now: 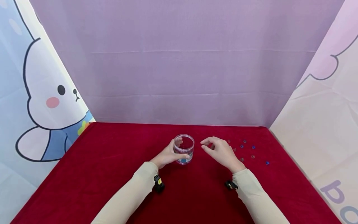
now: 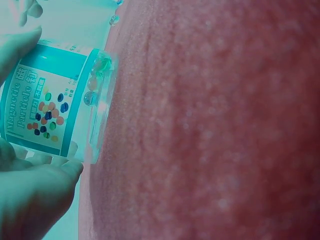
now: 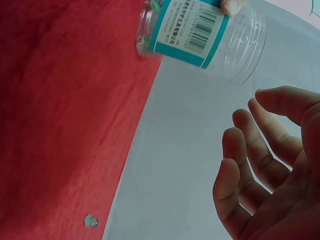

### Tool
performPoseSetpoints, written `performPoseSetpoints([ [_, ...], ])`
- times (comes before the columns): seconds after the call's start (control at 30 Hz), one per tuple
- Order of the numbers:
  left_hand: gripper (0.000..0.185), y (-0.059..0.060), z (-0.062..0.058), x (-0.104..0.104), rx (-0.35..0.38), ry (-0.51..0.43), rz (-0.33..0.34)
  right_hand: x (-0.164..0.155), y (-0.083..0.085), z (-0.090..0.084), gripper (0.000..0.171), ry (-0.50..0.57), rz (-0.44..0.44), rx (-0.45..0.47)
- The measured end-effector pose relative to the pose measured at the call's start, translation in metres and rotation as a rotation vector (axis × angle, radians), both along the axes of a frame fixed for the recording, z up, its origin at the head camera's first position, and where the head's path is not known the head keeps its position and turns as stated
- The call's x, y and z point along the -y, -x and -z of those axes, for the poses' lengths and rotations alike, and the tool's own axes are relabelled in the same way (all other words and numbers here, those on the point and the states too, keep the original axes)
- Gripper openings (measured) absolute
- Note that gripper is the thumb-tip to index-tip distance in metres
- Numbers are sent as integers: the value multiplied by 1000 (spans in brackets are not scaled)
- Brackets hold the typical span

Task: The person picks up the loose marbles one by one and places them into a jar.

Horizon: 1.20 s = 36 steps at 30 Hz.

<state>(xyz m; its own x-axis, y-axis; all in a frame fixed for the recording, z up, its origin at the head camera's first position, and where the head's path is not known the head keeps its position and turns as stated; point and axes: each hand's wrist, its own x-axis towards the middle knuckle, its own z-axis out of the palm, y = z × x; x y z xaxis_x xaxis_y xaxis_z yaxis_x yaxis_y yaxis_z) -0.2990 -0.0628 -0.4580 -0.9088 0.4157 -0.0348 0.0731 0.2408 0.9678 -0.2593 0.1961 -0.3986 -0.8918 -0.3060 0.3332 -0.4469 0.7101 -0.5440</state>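
Observation:
A clear open-topped plastic jar [image 1: 189, 152] stands on or just above the cloth. My left hand [image 1: 167, 155] grips its side, the thumb across the front. In the left wrist view, its label [image 2: 42, 102] reads "Magnetic Particle", and a few small glassy beads [image 2: 91, 98] lie at the jar's base. My right hand [image 1: 221, 152] hovers right of the jar, apart from it. The right wrist view shows its fingers [image 3: 231, 175] loosely bent with nothing visible between them.
Several small round beads [image 1: 253, 147], blue and clear, lie scattered on the red cloth [image 1: 112, 161] beyond and right of my right hand. A purple curtain [image 1: 179, 71] closes off the back. Printed cloth hangs at both sides.

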Motion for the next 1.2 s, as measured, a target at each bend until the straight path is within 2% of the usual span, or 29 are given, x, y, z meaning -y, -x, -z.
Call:
performPoseSetpoints([
  [0.57, 97, -2, 2, 3, -7, 0, 2, -33, -1, 12, 16, -20, 80, 2],
  [1.2, 94, -2, -2, 1, -12, -8, 8, -96, -10, 15, 18, -56, 205, 20],
])
